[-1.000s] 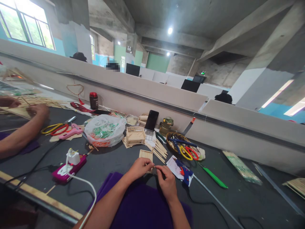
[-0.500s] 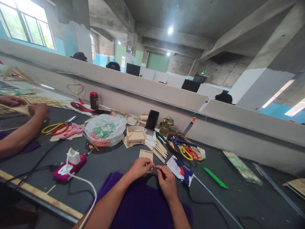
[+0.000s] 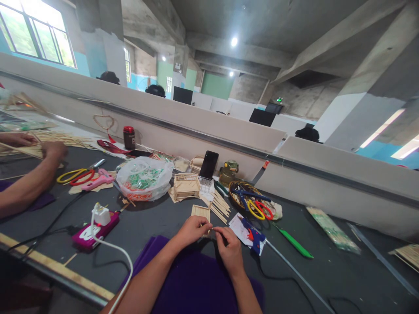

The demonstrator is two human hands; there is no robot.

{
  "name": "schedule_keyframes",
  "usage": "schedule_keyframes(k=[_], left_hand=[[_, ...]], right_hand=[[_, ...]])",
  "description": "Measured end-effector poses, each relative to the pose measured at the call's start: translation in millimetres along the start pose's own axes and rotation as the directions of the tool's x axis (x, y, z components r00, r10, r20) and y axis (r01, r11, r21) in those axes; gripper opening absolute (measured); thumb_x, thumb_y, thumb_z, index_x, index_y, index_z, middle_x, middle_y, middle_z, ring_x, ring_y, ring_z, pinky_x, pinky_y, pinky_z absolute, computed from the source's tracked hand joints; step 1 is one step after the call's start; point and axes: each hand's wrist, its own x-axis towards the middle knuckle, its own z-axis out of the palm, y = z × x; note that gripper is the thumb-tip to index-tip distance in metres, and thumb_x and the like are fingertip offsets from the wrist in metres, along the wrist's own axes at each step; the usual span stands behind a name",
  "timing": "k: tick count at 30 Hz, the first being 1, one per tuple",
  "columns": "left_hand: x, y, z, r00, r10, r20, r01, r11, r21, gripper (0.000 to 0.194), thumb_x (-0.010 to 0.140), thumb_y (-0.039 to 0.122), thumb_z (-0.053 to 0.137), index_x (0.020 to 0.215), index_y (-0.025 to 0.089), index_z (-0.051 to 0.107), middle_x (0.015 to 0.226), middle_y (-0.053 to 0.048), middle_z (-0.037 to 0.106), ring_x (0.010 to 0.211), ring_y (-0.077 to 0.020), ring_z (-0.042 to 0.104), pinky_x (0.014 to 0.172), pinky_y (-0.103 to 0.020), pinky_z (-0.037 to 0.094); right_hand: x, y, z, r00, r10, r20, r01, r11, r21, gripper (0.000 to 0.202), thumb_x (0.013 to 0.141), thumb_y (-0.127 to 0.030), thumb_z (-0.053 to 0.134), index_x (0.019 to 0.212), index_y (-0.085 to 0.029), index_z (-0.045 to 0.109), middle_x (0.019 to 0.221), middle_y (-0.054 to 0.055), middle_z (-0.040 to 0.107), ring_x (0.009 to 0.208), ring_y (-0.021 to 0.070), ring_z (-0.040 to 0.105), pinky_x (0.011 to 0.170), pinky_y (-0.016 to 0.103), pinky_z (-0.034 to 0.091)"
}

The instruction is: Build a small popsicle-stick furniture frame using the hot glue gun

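My left hand is closed in a pinch at the near edge of a small wooden stick frame, partly covering it. My right hand is pinched just to its right, the fingertips of both hands almost meeting. Something small and thin shows between the fingertips, too small to make out. Under my forearms lies a purple cloth. Behind the frame stands a box-like stick structure, with loose wooden sticks beside it. A blue glue gun rests on white paper right of my right hand.
A plastic bag, pink power strip, white cable and scissors lie left. A basket of tools, green tool and packet of sticks lie right. Another person's hands work at far left.
My hands hold almost the same position. The other person's hands at far left have shifted slightly.
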Motion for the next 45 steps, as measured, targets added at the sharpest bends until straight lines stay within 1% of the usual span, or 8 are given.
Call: schedule_keyframes(k=[5,12,20,25,45], left_hand=[[0.3,1.0,-0.4,1.000,0.005,0.004,-0.005,1.000,0.006,0.041,0.085,0.043,0.045,0.069,0.013,0.067,0.058,0.001,0.059,0.056,-0.0101,0.046,0.053,-0.019,0.031],[1.4,-2.9,1.6,1.000,0.011,-0.012,-0.011,1.000,0.023,0.039,0.085,0.042,0.046,0.068,0.013,0.067,0.057,0.002,0.058,0.055,-0.0096,0.045,0.052,-0.019,0.030],[0.6,-2.0,0.7,1.000,0.008,0.002,-0.008,1.000,0.013,0.039,0.085,0.041,0.045,0.069,0.013,0.067,0.060,0.001,0.061,0.056,-0.0101,0.047,0.053,-0.019,0.031],[1.2,-3.7,1.4,1.000,0.016,-0.002,-0.016,1.000,0.009,0.039,0.085,0.041,0.046,0.068,0.013,0.067,0.058,0.002,0.058,0.055,-0.0095,0.046,0.052,-0.019,0.030],[1.6,-4.1,1.7,1.000,0.007,-0.007,-0.007,1.000,0.004,0.040,0.084,0.043,0.047,0.069,0.013,0.068,0.058,0.001,0.059,0.054,-0.0094,0.045,0.051,-0.019,0.030]], right_hand=[[-0.7,1.1,0.2,1.000,0.001,0.001,-0.001,1.000,0.017,0.024,0.091,-0.027,0.044,0.095,-0.022,0.066,0.084,0.005,0.064,0.081,0.0189,0.059,0.075,0.030,0.046],[0.0,3.5,1.1,1.000,0.012,0.012,-0.012,1.000,0.012,0.022,0.090,-0.026,0.045,0.095,-0.022,0.066,0.084,0.005,0.063,0.081,0.0182,0.058,0.074,0.029,0.045],[-1.1,2.9,0.9,1.000,0.016,0.007,-0.016,1.000,0.016,0.022,0.090,-0.025,0.045,0.095,-0.023,0.066,0.086,0.004,0.064,0.082,0.0183,0.058,0.075,0.028,0.045],[-1.0,4.3,1.6,1.000,0.009,0.014,-0.009,1.000,0.023,0.021,0.090,-0.025,0.046,0.095,-0.023,0.066,0.084,0.004,0.064,0.081,0.0179,0.058,0.074,0.028,0.045],[-0.5,2.3,1.2,1.000,0.010,0.008,-0.010,1.000,0.011,0.022,0.090,-0.026,0.045,0.094,-0.023,0.066,0.084,0.004,0.064,0.080,0.0182,0.059,0.072,0.028,0.045]])
